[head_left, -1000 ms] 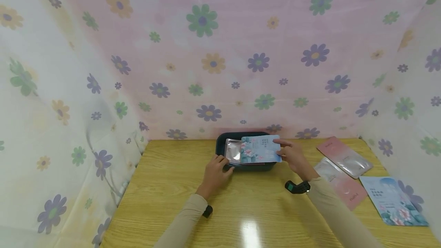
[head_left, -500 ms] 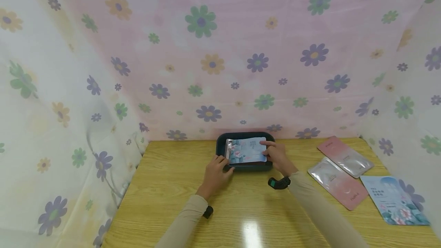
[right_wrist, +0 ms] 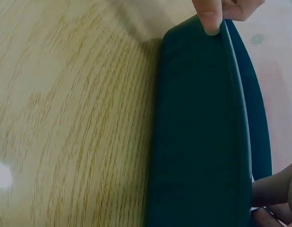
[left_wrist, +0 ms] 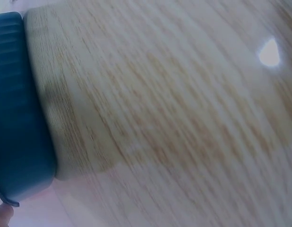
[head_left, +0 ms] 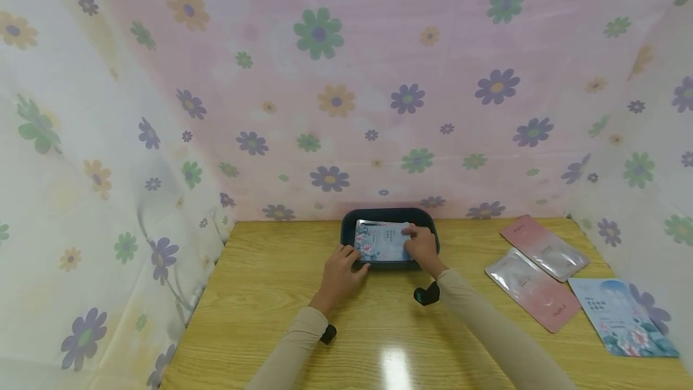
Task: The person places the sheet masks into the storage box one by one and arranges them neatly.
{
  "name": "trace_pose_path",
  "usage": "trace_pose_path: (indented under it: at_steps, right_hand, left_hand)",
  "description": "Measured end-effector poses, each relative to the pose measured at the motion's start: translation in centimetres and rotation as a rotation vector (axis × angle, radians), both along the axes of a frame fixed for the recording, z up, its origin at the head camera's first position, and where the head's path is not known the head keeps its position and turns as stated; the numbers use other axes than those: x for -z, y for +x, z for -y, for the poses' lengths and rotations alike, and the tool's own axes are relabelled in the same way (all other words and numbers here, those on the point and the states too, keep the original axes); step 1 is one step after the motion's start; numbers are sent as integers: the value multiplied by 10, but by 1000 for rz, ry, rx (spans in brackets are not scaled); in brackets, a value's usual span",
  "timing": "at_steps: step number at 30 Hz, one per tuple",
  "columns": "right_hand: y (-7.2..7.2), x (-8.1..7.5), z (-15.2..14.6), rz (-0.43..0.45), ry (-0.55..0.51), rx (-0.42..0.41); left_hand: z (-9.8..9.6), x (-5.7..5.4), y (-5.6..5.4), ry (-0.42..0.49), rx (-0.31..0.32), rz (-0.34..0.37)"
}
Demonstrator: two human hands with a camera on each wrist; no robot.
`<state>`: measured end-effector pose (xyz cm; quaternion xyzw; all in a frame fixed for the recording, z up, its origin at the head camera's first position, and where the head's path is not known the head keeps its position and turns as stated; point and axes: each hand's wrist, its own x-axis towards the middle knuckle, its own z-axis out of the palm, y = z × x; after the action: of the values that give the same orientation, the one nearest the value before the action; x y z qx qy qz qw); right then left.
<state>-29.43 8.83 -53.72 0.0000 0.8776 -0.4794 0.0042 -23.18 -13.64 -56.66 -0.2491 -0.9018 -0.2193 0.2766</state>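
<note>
A dark teal plastic bin (head_left: 346, 230) stands against the back wall, with a stack of sheet mask packets inside. Uppermost lies a light blue packet printed with lotus flowers (head_left: 381, 242). My left hand (head_left: 340, 272) grips the bin's front left corner, thumb outside and fingers over the rim; the right wrist view also shows this left hand (right_wrist: 211, 16). Inside the bin, my right hand (head_left: 422, 250) pinches the blue packet's right edge. Its fingers (right_wrist: 273, 191) are partly hidden behind the bin wall (right_wrist: 198, 127) in the right wrist view.
To the right on the wooden table (head_left: 260, 300) lie two pink and silver packets (head_left: 544, 248), overlapping slightly, and a blue lotus packet (head_left: 622, 318). Floral cloth (head_left: 373, 89) encloses the back and both sides.
My right hand has moved left and down into the bin with the blue packet, which now covers the silver packet beneath. My left hand stays on the bin's corner.
</note>
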Motion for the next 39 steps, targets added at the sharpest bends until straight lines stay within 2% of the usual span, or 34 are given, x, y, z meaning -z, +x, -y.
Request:
trace_pose_path:
  at_steps: [6, 13, 20, 23, 28, 33, 39]
  right_hand:
    - [-2, 5, 0, -35, 37, 44]
    - [-3, 10, -2, -90, 152, 85]
    - [-4, 5, -9, -84, 196, 62]
    - [-3, -1, -12, -79, 134, 14]
    - [0, -13, -19, -23, -23, -79]
    - [6, -24, -27, 16, -107, -176]
    - [17, -43, -43, 46, -154, -236]
  left_hand:
    - [-3, 2, 0, 9, -3, -15]
    - [-7, 4, 0, 13, -2, 12]
    - [-8, 6, 2, 19, -13, -7]
    - [-8, 8, 2, 35, -17, -4]
    - [-6, 12, -1, 26, -21, -6]
    - [-2, 13, -4, 28, -12, -41]
    - [2, 10, -8, 22, 14, -48]
